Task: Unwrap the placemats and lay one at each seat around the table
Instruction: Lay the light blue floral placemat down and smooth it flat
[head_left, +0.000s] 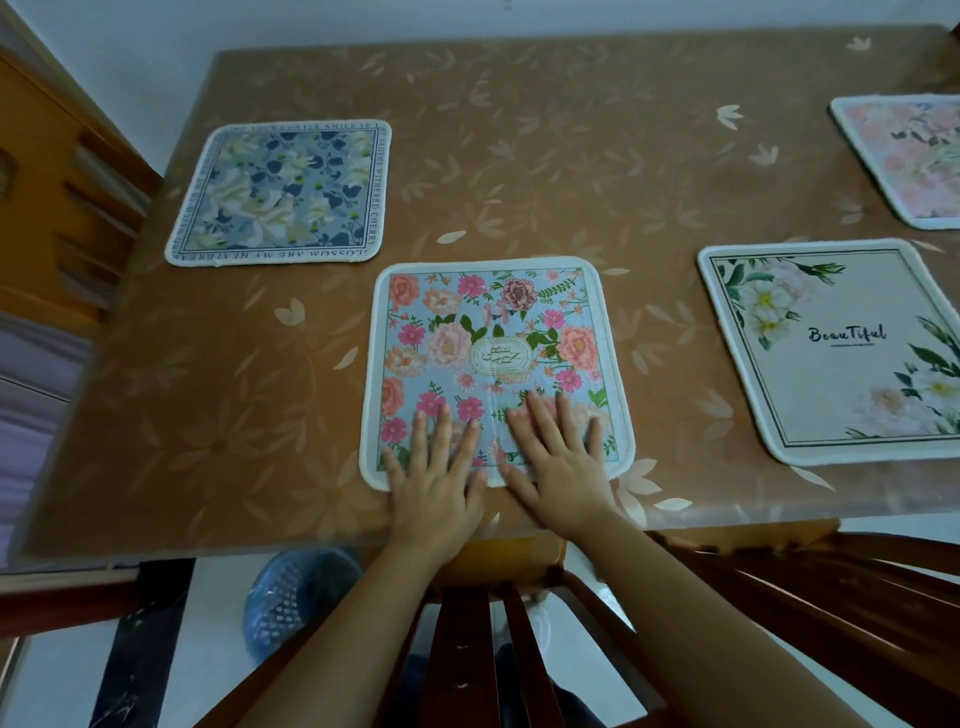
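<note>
Both hands, the left hand (434, 470) and the right hand (558, 457), lie flat with fingers spread on the pink-flowered placemat (493, 332) at the table's (597, 171) six o'clock edge, gripping nothing.

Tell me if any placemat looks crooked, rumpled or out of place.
Nothing stands out. The blue placemat, the pale pink placemat, the Beautiful placemat and the pink-flowered placemat all lie flat on the table, none overlapping. The left hand and right hand rest flat on the last; any slant may be lens distortion.
</note>
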